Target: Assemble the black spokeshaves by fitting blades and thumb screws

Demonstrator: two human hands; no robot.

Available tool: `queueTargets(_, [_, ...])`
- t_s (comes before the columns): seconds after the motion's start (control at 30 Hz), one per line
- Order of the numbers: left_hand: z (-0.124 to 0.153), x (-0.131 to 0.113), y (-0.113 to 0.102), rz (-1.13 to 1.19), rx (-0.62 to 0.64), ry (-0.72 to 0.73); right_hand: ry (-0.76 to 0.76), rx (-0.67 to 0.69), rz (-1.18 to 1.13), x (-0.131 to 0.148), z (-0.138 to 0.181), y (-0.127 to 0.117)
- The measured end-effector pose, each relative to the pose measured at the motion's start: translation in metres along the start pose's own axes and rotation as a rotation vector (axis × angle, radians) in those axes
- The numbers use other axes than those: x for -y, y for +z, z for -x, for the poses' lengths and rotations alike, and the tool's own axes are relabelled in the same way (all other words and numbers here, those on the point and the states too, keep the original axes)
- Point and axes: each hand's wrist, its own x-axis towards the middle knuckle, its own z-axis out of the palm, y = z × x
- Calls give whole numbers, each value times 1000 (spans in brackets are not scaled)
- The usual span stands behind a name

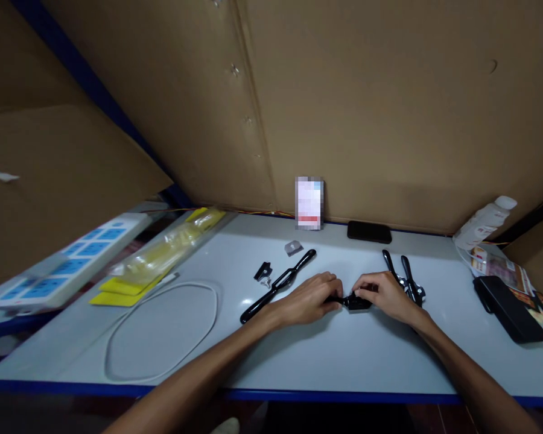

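My left hand (319,298) is closed round one handle of a black spokeshave (358,302) near the middle of the table. Over the middle of that tool, the fingers of my right hand (382,294) are pinched at its body; exactly which small part they grip is hidden. To the left lies another black spokeshave body (278,286) with its blade out. Beside it rest a black cap piece (263,271), a small screw (266,282) and a grey blade (294,248). Several black handles of further spokeshaves (407,277) show just behind my right hand.
A white cable (106,343) loops on the left, near yellow-lined plastic packaging (156,256) and a power strip (72,262). A phone (369,232) lies at the back. On the right are a bottle (484,223) and a black case (511,308). Cardboard walls enclose the table.
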Motion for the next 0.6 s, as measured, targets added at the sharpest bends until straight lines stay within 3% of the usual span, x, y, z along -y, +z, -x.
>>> queueTargets(0.1, [0,0,0,-8,1,0,10,0,51,-1,0,3])
queueTargets(0.27, [0,-2,-1,-12,13,-1,-43,-31,390,0,1,4])
queueTargets(0.47, [0,-1,1,-15,4,-2,-28,-82,596,0,7,22])
queueTargets(0.6, [-1,2,1,-14,-8,12,11,-139,678,17,4,20])
